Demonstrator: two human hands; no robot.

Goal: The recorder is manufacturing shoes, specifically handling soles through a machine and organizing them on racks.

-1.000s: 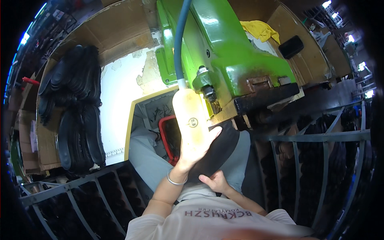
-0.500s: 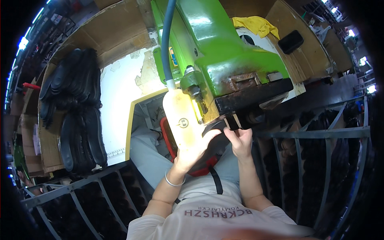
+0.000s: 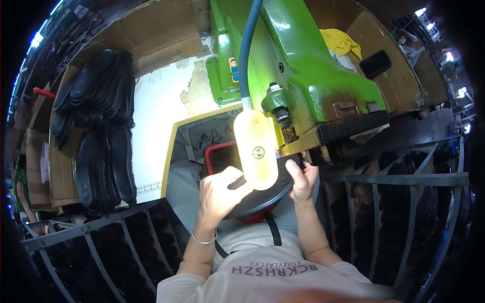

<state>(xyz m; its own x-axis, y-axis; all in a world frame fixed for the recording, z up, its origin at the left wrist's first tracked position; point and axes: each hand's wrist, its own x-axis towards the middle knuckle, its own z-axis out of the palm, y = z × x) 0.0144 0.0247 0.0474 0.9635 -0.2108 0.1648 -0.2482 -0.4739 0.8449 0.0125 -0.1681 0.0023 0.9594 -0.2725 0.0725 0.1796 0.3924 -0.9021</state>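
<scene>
A black shoe sole (image 3: 268, 196) lies under the machine's working end, between my two hands. My left hand (image 3: 221, 194) is closed on its left part, beside the lower end of a cream-coloured lamp (image 3: 254, 144). On the sole's right edge, close to the machine head, my right hand (image 3: 303, 181) grips with the thumb on top. The lamp hides part of the sole and my left fingertips. Above stands the green machine (image 3: 303, 65), with a bolt and a dark, rusty lower edge.
Stacks of black soles (image 3: 98, 101) lie in a cardboard box (image 3: 151, 38) at the left. A blue-grey hose (image 3: 247, 50) runs down to the lamp. Behind the machine are a yellow cloth (image 3: 341, 41) and a black phone-like object (image 3: 376, 64). Metal racks (image 3: 389, 179) flank both my sides.
My left hand has moved left and curled from an outstretched thumb into a grip. The sole now shows plainly between my hands. The machine and lamp appear further right as the view shifts.
</scene>
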